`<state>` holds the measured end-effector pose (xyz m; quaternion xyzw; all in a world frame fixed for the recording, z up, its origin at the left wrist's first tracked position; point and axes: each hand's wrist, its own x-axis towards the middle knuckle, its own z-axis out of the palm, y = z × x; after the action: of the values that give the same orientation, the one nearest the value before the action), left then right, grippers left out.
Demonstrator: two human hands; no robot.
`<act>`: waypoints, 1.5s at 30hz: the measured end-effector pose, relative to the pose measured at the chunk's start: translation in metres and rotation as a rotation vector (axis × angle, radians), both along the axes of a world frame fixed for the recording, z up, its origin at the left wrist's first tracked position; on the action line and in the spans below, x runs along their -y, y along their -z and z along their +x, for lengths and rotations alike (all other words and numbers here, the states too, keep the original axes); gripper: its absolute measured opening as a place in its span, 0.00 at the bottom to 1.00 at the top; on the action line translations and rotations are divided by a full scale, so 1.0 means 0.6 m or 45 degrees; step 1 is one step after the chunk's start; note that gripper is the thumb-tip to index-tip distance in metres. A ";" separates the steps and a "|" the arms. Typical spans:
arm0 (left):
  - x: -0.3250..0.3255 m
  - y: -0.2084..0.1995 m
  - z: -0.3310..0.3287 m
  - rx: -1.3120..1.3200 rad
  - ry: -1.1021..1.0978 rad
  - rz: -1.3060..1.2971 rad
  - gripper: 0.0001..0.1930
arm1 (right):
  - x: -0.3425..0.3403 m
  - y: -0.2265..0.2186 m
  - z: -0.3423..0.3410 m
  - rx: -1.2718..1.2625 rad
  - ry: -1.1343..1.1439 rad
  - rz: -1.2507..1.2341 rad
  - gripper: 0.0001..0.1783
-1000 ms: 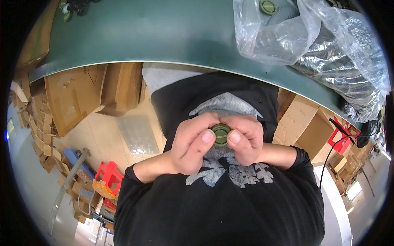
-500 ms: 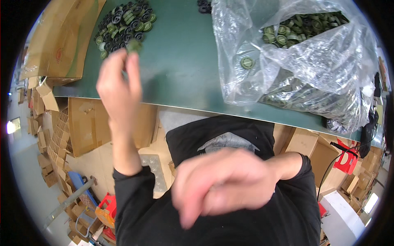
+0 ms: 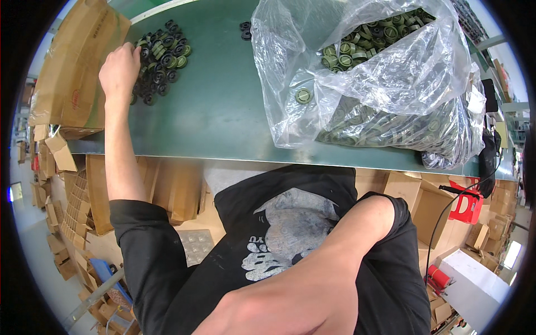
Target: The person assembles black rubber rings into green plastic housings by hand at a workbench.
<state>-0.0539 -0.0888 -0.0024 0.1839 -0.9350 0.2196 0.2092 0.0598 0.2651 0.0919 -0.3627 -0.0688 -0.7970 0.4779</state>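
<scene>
At the left end of the green table, my left hand [image 3: 120,70] reaches to the left side of a pile of small round plastic parts [image 3: 162,64], black and olive green. Its fingers curl inward beside the pile, and whatever they hold is hidden. Close to my body, my right hand [image 3: 279,307] shows only its back and wrist; its fingers are out of sight below the lower edge. A clear plastic bag [image 3: 402,72] on the right of the table is filled with olive-green round parts [image 3: 363,42]. A single green part [image 3: 303,96] shows through the film at its left side.
A cardboard box [image 3: 78,72] stands left of the pile. Two black parts [image 3: 245,30] lie at the far middle of the green table [image 3: 218,100]. Below the table edge are more cardboard boxes [image 3: 424,206], and a red stool [image 3: 466,204] stands to the right.
My left hand has moved farther out and left, to the pile's left side. My right hand has dropped toward the lower edge, its fingers leaving view. The whole view has shifted slightly.
</scene>
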 end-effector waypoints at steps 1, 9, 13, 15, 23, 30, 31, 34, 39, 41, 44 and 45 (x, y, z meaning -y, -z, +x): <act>0.000 0.001 0.002 -0.014 0.024 0.026 0.15 | -0.008 -0.010 -0.019 -0.064 -0.102 0.051 0.13; -0.057 -0.007 -0.014 -0.257 0.414 0.032 0.08 | -0.021 -0.023 -0.019 -0.008 -0.350 0.190 0.13; -0.141 0.007 -0.059 -0.232 0.892 0.302 0.09 | -0.016 -0.011 -0.016 0.084 -0.442 0.131 0.13; -0.179 0.023 -0.085 -0.160 0.954 0.418 0.12 | -0.017 -0.012 -0.018 0.029 -0.447 0.110 0.13; -0.193 0.064 -0.164 0.182 1.161 0.725 0.18 | -0.016 -0.015 -0.033 -0.111 -0.519 0.055 0.13; -0.197 0.059 -0.147 0.194 1.063 0.609 0.16 | -0.024 0.004 -0.029 -0.115 -0.011 -0.058 0.17; -0.190 0.058 -0.137 0.132 1.067 0.561 0.15 | -0.024 0.017 -0.053 -0.470 0.372 0.073 0.09; -0.187 0.039 -0.094 0.009 0.912 0.660 0.18 | -0.037 0.053 -0.143 -1.719 1.834 0.650 0.05; -0.217 -0.008 0.010 -0.276 0.953 1.218 0.17 | -0.076 0.122 -0.231 -2.494 2.187 1.307 0.07; -0.249 -0.018 0.060 -0.225 0.896 1.683 0.16 | -0.082 0.142 -0.240 -2.554 2.053 1.474 0.08; -0.303 -0.003 0.129 -0.394 0.844 2.349 0.20 | -0.077 0.156 -0.238 -2.581 1.865 1.571 0.08; -0.313 0.017 0.144 -0.428 0.875 2.476 0.21 | -0.078 0.168 -0.241 -2.547 1.910 1.553 0.11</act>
<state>0.0324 0.0989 -0.0125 0.0254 -0.6693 -0.7274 0.1495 -0.0848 0.3120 -0.0091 -0.4592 0.8620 -0.1691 -0.1322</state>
